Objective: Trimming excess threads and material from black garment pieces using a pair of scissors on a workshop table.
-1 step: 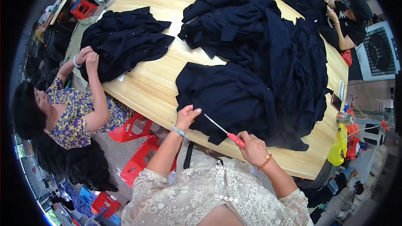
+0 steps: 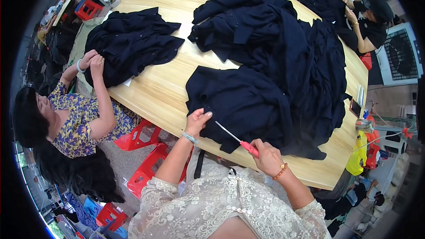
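Right hand [image 2: 268, 157] grips red-handled tool [image 2: 246, 145], shaft over near side of dark garment [image 2: 241, 97]. Left hand [image 2: 196, 121] at garment's near-left edge, fingertips bunched; can't tell if cloth's pinched. Clothes pile [image 2: 287, 48] right of and beyond garment. Wooden table [image 2: 155, 82] underneath.

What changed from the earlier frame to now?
Very little: the left hand shifted slightly away from the wearer. No grasp or release is visible. The right hand still holds the red-handled tool; the dark garments look unchanged.
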Tool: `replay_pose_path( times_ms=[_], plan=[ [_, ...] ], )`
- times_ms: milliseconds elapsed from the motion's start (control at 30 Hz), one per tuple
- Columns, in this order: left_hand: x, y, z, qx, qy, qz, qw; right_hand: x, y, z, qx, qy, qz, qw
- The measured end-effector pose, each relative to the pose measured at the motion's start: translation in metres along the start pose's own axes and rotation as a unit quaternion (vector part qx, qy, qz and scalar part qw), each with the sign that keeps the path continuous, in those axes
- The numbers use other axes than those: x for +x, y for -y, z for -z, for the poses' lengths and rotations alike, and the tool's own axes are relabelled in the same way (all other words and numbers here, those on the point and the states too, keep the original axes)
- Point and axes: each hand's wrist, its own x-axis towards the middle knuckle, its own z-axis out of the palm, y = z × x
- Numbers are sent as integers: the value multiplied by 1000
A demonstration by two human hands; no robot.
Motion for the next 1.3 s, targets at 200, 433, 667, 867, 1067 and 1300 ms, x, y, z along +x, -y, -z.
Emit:
replay_pose_path(
  times_ms=[200, 433, 667, 867, 1067, 1300],
  plan=[
    [14, -9, -6, -16, 20, -6, 1000, 9, 7, 5, -15, -32, -1, 999],
    [6, 4, -1, -30, 18, -51, 998, 21, 19, 13, -53, 3, 15, 998],
    [6, 6, 5, -24, 37, -61, 997, 30, 24, 15, -57, 23, 8, 998],
    [5, -14, 0, -71, 27, -12, 997, 38, 14, 20, 10, 16, 5, 1000],
    [9, -87, -24, 8, 86, -206, 975, 75, -26, 13, 55, -69, -23, 996],
    [11, -17, 51, 572, 11, -308, 760, 64, -64, 10, 56, -104, -93, 989]
  ],
)
